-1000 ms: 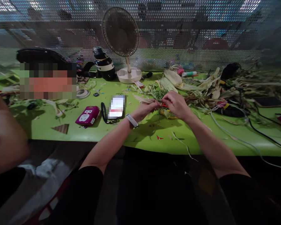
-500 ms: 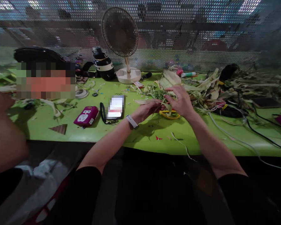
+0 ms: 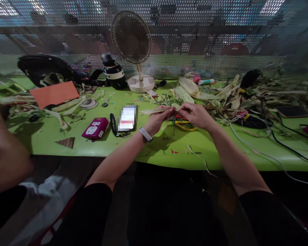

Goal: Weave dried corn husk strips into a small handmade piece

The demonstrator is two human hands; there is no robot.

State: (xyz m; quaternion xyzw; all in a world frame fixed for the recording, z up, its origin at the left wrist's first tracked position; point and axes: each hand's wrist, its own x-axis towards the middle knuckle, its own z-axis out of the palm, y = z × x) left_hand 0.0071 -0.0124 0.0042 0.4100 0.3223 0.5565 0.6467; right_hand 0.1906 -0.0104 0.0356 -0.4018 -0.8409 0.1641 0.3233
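My left hand, with a pale watch band at its wrist, is closed around a bundle of dry corn husk whose pale ends stick out to the left. Close beside its fingertips, my right hand is pinched shut; what lies between its fingers is too small to make out. Both hands are held just above the green table. Below the right fingers lies a tool with yellow handles, its other end partly hidden by the hands. Behind them is a wide pale husk among green scraps.
A phone, a magenta power socket box and a roll of tape lie left. A fan and black bottle stand behind. Husk piles and cables are right. Another person's arm is far left.
My right hand has come down, and its fingers have closed near the left fingertips. The husk bundle in my left hand has shifted slightly left. An orange card now shows at left.
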